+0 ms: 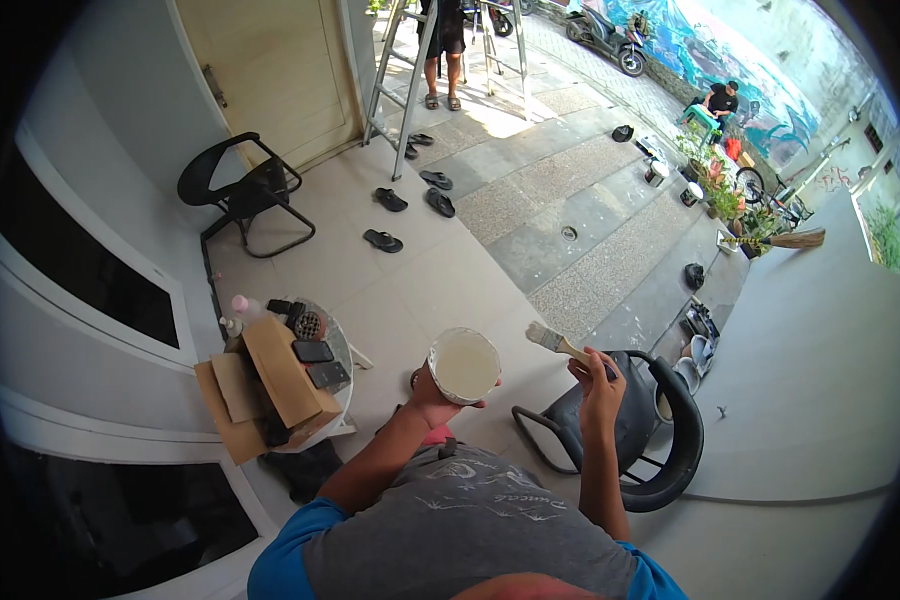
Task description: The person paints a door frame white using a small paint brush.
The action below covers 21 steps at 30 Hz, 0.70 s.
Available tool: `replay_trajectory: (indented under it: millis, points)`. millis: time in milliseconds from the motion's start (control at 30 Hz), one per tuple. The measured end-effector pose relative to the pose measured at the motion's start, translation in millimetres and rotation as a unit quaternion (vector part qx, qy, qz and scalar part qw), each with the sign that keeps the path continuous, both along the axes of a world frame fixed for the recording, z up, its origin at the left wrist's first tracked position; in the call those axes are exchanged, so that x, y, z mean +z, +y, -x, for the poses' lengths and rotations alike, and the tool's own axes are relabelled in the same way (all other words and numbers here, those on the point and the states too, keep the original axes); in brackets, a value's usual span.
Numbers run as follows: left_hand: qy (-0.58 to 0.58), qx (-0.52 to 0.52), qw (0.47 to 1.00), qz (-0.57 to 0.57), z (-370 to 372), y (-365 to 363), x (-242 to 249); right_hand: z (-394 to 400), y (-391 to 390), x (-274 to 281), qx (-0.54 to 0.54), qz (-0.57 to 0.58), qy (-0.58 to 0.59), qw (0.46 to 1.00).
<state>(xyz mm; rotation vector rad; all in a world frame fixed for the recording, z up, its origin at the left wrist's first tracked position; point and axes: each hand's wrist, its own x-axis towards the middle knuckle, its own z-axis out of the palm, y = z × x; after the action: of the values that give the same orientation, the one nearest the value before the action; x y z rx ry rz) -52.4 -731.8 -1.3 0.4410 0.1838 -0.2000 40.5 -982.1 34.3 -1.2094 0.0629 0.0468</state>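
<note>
My left hand is wrapped round a round tub of off-white paint, held upright in front of my chest with its open top facing me. Pale smears line the rim. In my right hand is a paintbrush, gripped by its handle. Its pale bristles point left, towards the tub, with a gap between the two. Just below and to the right of that hand stands a black chair.
At left, a small round table carries a cardboard box and phones. Another black chair stands by the door. Sandals lie on the tiles. Beyond are a stepladder with a person beside it, paint buckets and a broom.
</note>
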Motion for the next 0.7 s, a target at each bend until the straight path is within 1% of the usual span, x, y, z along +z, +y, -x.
replay_trajectory:
  millis: [100,167,300,367,467,567,700]
  points:
    - [-0.009,-0.016,1.000,0.018,-38,23,-2,-34,34,5,0.017,0.006,0.009,1.000]
    - [-0.002,-0.019,1.000,0.013,-60,45,-2,-59,63,9,0.059,0.005,0.014,0.998]
    - [0.028,0.032,0.999,0.018,-90,100,1,-110,132,13,0.085,0.003,0.013,0.996]
    - [0.037,0.049,0.998,-0.001,-101,129,6,-132,165,20,0.113,-0.003,0.016,0.993]
    - [0.054,0.096,0.994,0.027,-113,168,16,-157,205,23,0.153,-0.006,0.024,0.988]
    - [0.027,0.127,0.992,0.010,-120,204,13,-178,241,21,0.167,-0.001,0.037,0.985]
    - [0.040,0.173,0.984,0.016,-122,244,12,-205,289,16,0.218,0.004,0.035,0.975]
